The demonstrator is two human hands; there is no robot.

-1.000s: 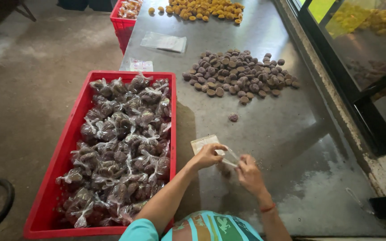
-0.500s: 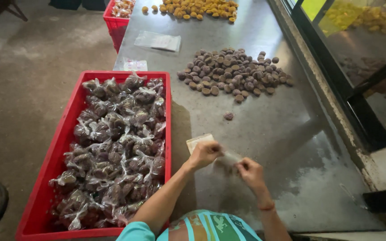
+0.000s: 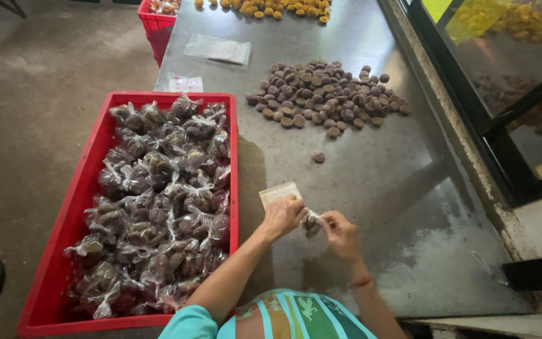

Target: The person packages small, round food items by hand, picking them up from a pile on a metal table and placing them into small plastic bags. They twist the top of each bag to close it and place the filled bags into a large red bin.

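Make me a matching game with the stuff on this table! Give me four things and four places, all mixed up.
Things:
1. red crate
2. brown pile
3. lone brown piece
4. small clear bag

Places:
A. lying alone between the pile and the hands
B. held between the left hand and the right hand
C. at the left, full of tied bags
D. heaped in the middle of the grey table

Pairs: 1-C, 2-D, 3-A, 4-B

A red crate full of tied clear bags sits left on the grey desk; brown round pieces lie heaped farther back, yellow ones beyond.
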